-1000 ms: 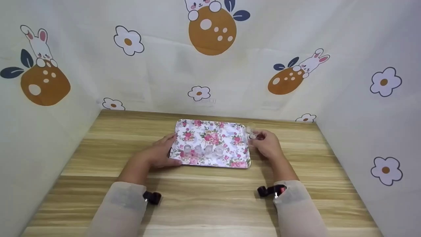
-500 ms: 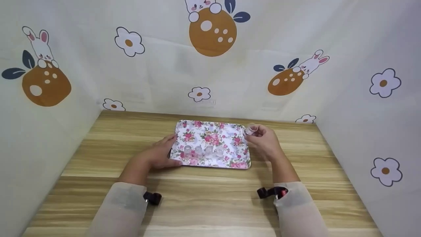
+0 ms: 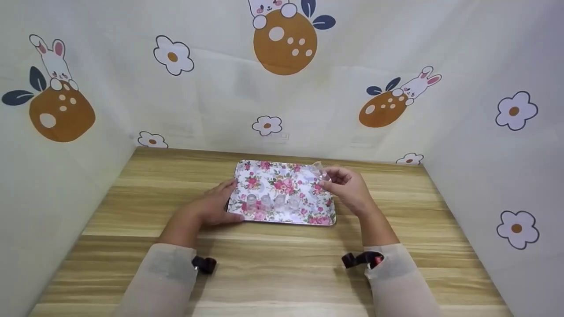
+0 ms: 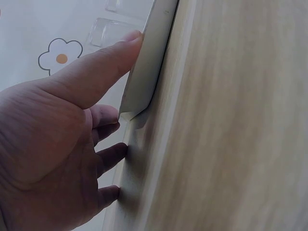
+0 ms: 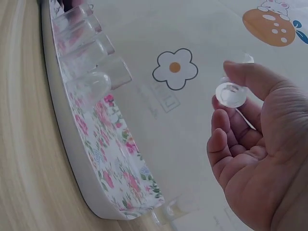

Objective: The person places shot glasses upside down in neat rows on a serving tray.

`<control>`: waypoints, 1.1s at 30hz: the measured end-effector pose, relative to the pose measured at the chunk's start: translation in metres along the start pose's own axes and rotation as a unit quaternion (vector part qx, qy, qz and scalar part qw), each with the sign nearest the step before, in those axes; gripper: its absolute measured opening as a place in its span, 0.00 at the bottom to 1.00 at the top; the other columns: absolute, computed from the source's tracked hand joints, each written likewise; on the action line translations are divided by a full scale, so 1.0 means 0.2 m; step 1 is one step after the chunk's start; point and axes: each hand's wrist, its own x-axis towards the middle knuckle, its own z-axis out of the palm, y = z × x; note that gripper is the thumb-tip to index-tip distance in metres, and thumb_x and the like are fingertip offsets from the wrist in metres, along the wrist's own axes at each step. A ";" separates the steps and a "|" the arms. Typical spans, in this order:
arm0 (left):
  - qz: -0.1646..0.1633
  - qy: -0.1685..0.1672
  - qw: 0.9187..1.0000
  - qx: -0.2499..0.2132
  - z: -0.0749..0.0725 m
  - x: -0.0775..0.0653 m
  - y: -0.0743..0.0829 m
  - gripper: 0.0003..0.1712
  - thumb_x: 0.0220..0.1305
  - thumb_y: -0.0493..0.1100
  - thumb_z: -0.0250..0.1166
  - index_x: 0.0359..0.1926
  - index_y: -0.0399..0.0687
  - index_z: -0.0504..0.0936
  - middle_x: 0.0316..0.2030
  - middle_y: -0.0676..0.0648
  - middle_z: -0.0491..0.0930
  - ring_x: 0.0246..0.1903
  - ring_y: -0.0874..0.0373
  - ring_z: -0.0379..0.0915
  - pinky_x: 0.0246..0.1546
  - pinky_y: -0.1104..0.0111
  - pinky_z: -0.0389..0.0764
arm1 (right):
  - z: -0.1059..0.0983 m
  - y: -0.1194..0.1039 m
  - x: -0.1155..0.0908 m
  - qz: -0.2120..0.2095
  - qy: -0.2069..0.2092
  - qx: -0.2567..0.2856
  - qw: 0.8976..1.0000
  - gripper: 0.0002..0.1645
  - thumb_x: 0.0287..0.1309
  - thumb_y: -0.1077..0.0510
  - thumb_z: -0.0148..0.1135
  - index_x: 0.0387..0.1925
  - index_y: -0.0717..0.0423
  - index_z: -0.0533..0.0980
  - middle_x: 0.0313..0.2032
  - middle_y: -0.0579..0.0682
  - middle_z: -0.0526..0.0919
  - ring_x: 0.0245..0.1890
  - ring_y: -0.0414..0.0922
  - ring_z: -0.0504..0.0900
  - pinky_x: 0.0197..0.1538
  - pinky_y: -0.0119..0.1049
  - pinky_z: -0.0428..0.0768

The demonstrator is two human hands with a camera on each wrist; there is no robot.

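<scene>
A floral tray with a raised rim lies on the table. My left hand holds its near left corner, thumb against the front rim, fingers along the left side; the left wrist view shows the other fingertips down by the table. Small clear cups stand in a row along the tray's near part. Over the far right part, my right hand pinches another small clear cup between thumb and fingers. That cup is tilted and apart from the row. Its outline is faint in the head view.
A wooden table spreads around the tray. Cloth walls printed with rabbits and flowers rise at the back and both sides. In the right wrist view, a clear object shows just past the tray's corner, too faint to tell its kind.
My right hand has lifted the small clear cup from beside the tray's right edge and moved it left over the tray. The left hand and the row of cups have stayed put.
</scene>
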 end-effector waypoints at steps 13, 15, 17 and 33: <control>0.003 0.001 1.000 0.004 0.00 0.00 -0.01 0.68 0.64 0.69 0.73 0.88 0.45 0.43 0.89 0.46 0.37 0.86 0.32 0.36 0.85 0.34 0.45 | 0.03 0.01 -0.01 -0.048 -0.015 -0.012 0.999 0.23 0.58 0.67 0.78 0.55 0.66 0.85 0.42 0.45 0.85 0.39 0.40 0.80 0.42 0.26 0.84; 0.003 0.001 1.000 0.002 0.00 0.00 -0.01 0.68 0.64 0.69 0.73 0.87 0.44 0.43 0.89 0.46 0.37 0.86 0.31 0.36 0.85 0.34 0.45 | 0.03 0.01 -0.01 -0.045 -0.024 -0.017 0.999 0.25 0.56 0.69 0.78 0.56 0.68 0.84 0.44 0.45 0.86 0.39 0.40 0.81 0.40 0.26 0.84; 0.004 -0.001 1.000 0.000 0.00 0.00 0.00 0.68 0.65 0.68 0.73 0.87 0.44 0.43 0.89 0.45 0.37 0.86 0.31 0.35 0.85 0.34 0.45 | 0.03 0.01 -0.01 -0.037 -0.035 -0.027 0.998 0.26 0.56 0.70 0.77 0.58 0.68 0.83 0.45 0.46 0.87 0.39 0.40 0.83 0.35 0.26 0.85; 0.003 0.001 1.000 0.002 0.00 -0.01 0.00 0.68 0.65 0.67 0.73 0.87 0.45 0.43 0.89 0.46 0.37 0.86 0.31 0.36 0.85 0.35 0.45 | 0.06 0.10 0.01 0.006 -0.146 -0.163 0.976 0.29 0.56 0.64 0.77 0.61 0.63 0.83 0.55 0.59 0.87 0.44 0.47 0.83 0.47 0.27 0.85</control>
